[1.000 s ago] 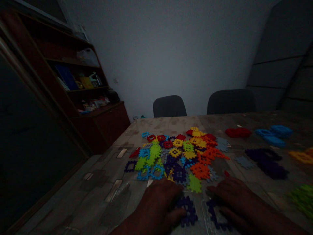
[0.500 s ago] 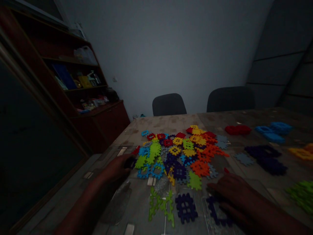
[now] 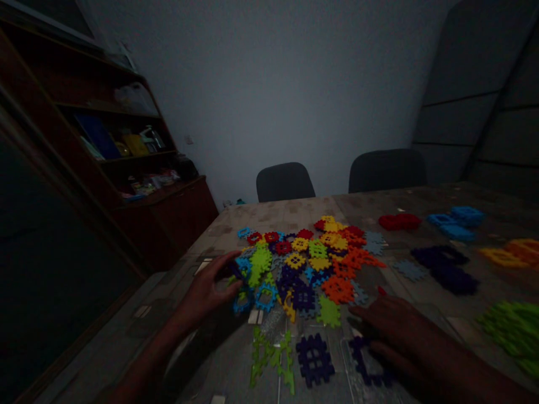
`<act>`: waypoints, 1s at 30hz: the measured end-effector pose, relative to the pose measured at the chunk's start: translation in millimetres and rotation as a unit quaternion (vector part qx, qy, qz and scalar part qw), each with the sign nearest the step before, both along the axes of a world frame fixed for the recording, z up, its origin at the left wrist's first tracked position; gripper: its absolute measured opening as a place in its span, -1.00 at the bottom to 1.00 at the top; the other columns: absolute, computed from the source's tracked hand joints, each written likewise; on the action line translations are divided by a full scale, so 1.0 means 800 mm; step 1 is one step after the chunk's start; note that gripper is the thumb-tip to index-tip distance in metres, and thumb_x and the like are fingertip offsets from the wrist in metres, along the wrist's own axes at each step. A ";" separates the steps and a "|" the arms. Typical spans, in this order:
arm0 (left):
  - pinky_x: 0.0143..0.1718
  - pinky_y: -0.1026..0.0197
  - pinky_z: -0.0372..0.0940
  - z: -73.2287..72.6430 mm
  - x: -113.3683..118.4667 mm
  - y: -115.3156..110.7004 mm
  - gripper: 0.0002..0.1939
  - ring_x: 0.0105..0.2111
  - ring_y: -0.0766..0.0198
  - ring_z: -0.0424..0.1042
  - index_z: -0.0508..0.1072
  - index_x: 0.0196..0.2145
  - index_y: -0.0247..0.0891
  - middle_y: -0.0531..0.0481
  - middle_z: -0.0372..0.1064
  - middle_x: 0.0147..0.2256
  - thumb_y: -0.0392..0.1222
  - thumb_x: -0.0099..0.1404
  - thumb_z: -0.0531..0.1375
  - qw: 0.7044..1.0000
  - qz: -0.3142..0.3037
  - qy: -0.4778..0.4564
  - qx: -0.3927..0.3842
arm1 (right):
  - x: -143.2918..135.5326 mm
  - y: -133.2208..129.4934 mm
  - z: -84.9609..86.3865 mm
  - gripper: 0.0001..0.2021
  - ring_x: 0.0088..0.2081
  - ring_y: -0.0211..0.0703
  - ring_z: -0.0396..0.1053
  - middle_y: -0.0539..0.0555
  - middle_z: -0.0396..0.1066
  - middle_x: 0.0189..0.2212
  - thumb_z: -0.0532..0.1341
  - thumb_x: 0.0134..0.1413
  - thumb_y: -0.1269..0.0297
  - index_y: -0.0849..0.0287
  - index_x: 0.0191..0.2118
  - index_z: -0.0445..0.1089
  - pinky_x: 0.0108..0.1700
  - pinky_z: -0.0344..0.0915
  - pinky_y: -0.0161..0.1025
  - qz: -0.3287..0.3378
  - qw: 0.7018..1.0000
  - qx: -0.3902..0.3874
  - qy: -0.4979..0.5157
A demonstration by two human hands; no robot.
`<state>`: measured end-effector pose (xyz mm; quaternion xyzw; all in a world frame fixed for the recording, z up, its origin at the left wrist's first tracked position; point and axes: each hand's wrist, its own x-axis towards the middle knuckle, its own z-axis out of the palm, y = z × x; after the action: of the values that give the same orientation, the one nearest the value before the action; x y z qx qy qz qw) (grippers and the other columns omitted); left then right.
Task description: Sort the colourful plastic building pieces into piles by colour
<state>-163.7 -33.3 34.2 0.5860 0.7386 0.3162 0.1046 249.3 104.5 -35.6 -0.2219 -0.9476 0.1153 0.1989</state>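
My left hand [image 3: 213,289] is raised at the left edge of the pile, thumb and fingers closed on a dark purple piece [image 3: 236,270]. My right hand [image 3: 391,325] rests low over a purple frame piece [image 3: 366,367] at the right, its fingers partly hidden beneath it; a small red bit [image 3: 381,290] shows by it. Between the hands lies a mixed pile of notched plastic pieces, among them orange [image 3: 338,288], lime green [image 3: 260,262] and yellow [image 3: 320,264]. Nearer me are a purple window piece [image 3: 315,359] and a lime green piece [image 3: 273,356].
Sorted groups lie to the right: red [image 3: 399,221], blue [image 3: 457,221], purple [image 3: 455,278], grey [image 3: 409,270], orange-yellow [image 3: 505,257] and green [image 3: 514,331]. Two dark chairs [image 3: 285,182] stand behind the patterned table [image 3: 236,216]. A wooden shelf unit [image 3: 168,207] is at the left.
My left hand has moved right and lifted slightly with the purple piece, over the left side of the pile. My right hand has stayed by the purple frame piece. The view has shifted slightly.
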 end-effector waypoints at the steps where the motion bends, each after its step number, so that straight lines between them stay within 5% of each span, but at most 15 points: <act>1: 0.25 -0.07 0.37 -0.001 0.025 0.001 -0.27 0.18 -0.07 0.51 0.35 0.32 -0.21 -0.22 0.45 0.24 0.10 0.26 0.22 1.000 -0.021 -0.016 -0.002 | 0.001 -0.002 -0.003 -0.48 0.24 0.24 0.47 0.14 0.50 0.26 0.28 0.32 0.24 -0.13 0.36 0.41 0.30 0.36 0.27 -0.011 1.000 -0.014 0.001; 6: 0.37 -0.06 0.22 -0.019 0.143 -0.008 -0.12 0.28 -0.05 0.41 0.26 0.40 -0.18 -0.22 0.44 0.23 -0.17 0.12 0.31 0.944 -0.174 -0.281 -0.014 | -0.007 -0.023 0.017 -0.40 0.34 0.24 0.35 0.14 0.34 0.38 0.25 0.37 0.06 -0.11 0.46 0.28 0.34 0.32 0.16 -0.044 0.991 -0.125 -0.012; 11: 0.32 -0.18 0.24 -0.039 0.190 -0.008 0.01 0.21 -0.17 0.45 0.31 0.39 -0.06 -0.16 0.50 0.16 -0.22 -0.03 0.47 0.915 -0.221 -0.336 -0.020 | -0.017 -0.043 0.035 -0.18 0.38 0.28 0.28 0.17 0.23 0.45 0.35 0.22 0.12 -0.07 0.54 0.10 0.35 0.29 0.17 -0.004 0.986 -0.168 0.019; 17: 0.34 -0.22 0.21 -0.056 0.200 0.000 0.00 0.24 -0.21 0.43 0.30 0.37 -0.05 -0.20 0.49 0.20 -0.24 -0.04 0.46 0.935 -0.193 -0.297 -0.014 | -0.026 -0.051 0.037 0.01 0.33 0.32 0.35 0.26 0.30 0.41 0.42 0.08 0.19 -0.03 0.58 -0.03 0.27 0.38 0.18 0.024 0.989 -0.133 0.053; 23: 0.37 -0.27 0.19 -0.062 0.197 -0.006 -0.02 0.32 -0.21 0.34 0.25 0.42 0.01 -0.20 0.36 0.33 -0.19 0.07 0.45 0.951 -0.203 -0.233 -0.016 | -0.028 -0.046 0.044 -0.06 0.27 0.27 0.43 0.31 0.42 0.31 0.37 0.04 0.34 0.11 0.55 0.08 0.27 0.39 0.16 0.026 0.998 -0.050 0.038; 26: 0.42 -0.26 0.11 -0.045 0.176 0.003 -0.23 0.40 -0.19 0.23 0.37 0.35 -0.01 -0.14 0.29 0.39 -0.14 0.19 0.39 0.971 -0.166 -0.175 -0.003 | -0.009 -0.031 0.044 -0.15 0.31 0.24 0.39 0.25 0.40 0.34 0.34 0.12 0.32 0.03 0.53 0.13 0.35 0.28 0.22 0.016 1.000 -0.007 0.019; 30: 0.34 -0.27 0.23 -0.038 0.129 0.023 -0.52 0.27 -0.18 0.40 0.52 0.20 -0.16 -0.24 0.46 0.24 -0.12 0.34 0.24 0.990 -0.106 -0.083 0.033 | 0.014 -0.016 0.046 -0.20 0.41 0.34 0.23 0.24 0.29 0.41 0.36 0.20 0.24 0.01 0.52 0.16 0.36 0.26 0.28 -0.030 0.997 -0.049 -0.054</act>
<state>-60.6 -15.2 3.5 0.6357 0.6503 0.3753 0.1790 260.4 91.6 1.5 -0.2657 -0.9430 0.1432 0.1402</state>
